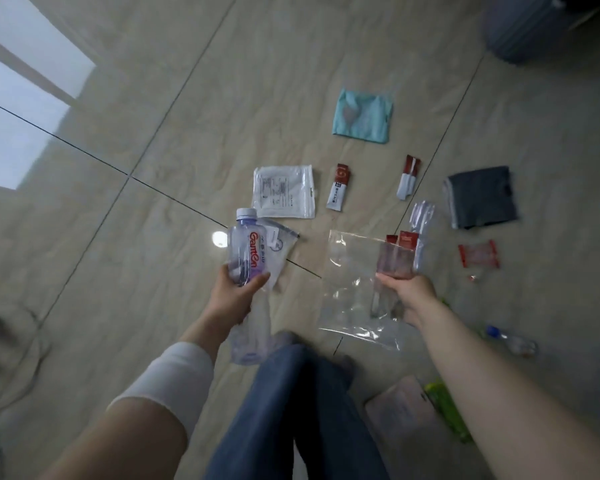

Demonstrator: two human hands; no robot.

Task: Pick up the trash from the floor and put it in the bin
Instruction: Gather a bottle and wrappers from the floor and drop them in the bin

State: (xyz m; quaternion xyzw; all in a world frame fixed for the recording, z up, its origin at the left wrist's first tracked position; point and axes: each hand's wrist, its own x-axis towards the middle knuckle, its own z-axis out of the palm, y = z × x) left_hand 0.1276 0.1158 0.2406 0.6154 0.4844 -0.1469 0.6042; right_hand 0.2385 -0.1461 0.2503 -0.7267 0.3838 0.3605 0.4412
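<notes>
Trash: your left hand fingers wrapped rnd clear bottle; right hand fingers pinching plastic bag w/ red sachets.

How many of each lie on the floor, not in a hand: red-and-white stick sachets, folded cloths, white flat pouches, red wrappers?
red-and-white stick sachets: 2
folded cloths: 2
white flat pouches: 1
red wrappers: 1
Total: 6

The grey round object is cut off at the top edge, and the small bottle is blurred.
</notes>
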